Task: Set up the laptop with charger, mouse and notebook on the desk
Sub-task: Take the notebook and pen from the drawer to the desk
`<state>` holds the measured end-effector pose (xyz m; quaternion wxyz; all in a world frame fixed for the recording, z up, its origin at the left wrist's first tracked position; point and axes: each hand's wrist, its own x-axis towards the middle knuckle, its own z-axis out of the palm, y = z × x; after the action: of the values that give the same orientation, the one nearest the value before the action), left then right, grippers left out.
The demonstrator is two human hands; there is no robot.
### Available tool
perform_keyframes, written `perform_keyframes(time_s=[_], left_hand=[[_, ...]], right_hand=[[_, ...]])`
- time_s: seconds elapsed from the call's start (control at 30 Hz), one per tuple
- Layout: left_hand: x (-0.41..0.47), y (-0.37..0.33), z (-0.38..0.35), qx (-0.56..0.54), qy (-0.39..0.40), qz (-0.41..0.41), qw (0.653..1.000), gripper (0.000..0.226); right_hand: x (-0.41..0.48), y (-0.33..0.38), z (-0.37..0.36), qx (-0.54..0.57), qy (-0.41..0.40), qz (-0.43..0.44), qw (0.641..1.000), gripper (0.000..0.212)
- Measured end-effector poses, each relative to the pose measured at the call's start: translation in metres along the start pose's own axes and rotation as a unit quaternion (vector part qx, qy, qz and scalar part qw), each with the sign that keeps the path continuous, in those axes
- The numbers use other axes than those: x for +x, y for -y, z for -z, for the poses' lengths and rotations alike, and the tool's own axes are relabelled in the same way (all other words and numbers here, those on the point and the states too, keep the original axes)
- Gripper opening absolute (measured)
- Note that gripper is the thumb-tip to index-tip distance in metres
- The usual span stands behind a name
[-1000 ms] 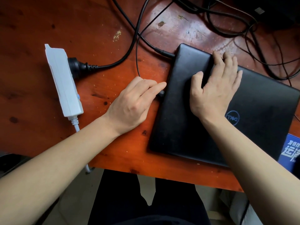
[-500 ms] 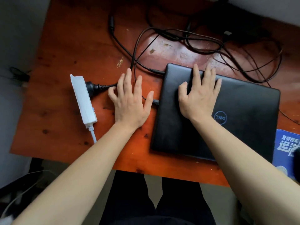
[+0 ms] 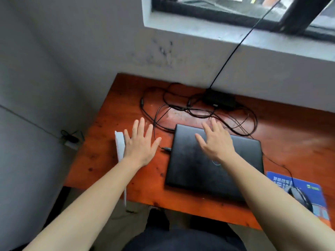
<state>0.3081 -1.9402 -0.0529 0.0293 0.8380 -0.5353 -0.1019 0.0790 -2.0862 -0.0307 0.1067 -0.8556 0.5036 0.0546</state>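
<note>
One mouse sits on the blue notebook at the worktop's near right. Beyond, the closed laptop lies under the right hand, with the left hand beside a white power strip. All fingers are spread straight, holding nothing. Farthest, the charger lies at the back edge.
</note>
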Motion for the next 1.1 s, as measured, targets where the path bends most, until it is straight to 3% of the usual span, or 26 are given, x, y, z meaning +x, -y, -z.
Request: perform_keyframes(time_s=[0.17, 0.3, 0.43, 0.5, 0.6, 0.77, 0.87, 1.07, 1.1], left_hand=[[0.0, -0.011, 0.1, 0.034, -0.148, 0.048, 0.987, 0.068], [-0.031, -0.025, 0.158, 0.028, -0.247, 0.136, 0.959, 0.069], [-0.084, -0.034, 0.188, 0.024, -0.306, 0.202, 0.93, 0.071], [-0.132, -0.033, 0.199, 0.038, -0.329, 0.275, 0.903, 0.07], [-0.194, -0.029, 0.21, 0.062, -0.33, 0.334, 0.881, 0.071], [-0.365, -0.01, 0.22, 0.116, -0.317, 0.463, 0.819, 0.072], [-0.494, -0.008, 0.215, 0.141, -0.32, 0.559, 0.752, 0.07], [-0.688, -0.027, 0.188, 0.149, -0.3, 0.678, 0.655, 0.075], [-0.697, -0.027, 0.184, 0.151, -0.296, 0.682, 0.651, 0.075]], right_hand=[[0.024, 0.006, 0.088, 0.0, -0.117, 0.072, 0.991, 0.069], [0.022, 0.016, 0.141, 0.02, -0.175, 0.154, 0.972, 0.071], [0.012, 0.04, 0.162, 0.063, -0.195, 0.251, 0.946, 0.072], [-0.002, 0.071, 0.165, 0.083, -0.179, 0.322, 0.926, 0.072], [-0.02, 0.113, 0.166, 0.109, -0.16, 0.365, 0.911, 0.073], [-0.11, 0.225, 0.161, 0.142, -0.116, 0.495, 0.849, 0.074], [-0.208, 0.293, 0.151, 0.149, -0.074, 0.584, 0.794, 0.075], [-0.395, 0.381, 0.119, 0.132, -0.033, 0.706, 0.695, 0.078], [-0.405, 0.387, 0.117, 0.135, -0.028, 0.711, 0.69, 0.078]])
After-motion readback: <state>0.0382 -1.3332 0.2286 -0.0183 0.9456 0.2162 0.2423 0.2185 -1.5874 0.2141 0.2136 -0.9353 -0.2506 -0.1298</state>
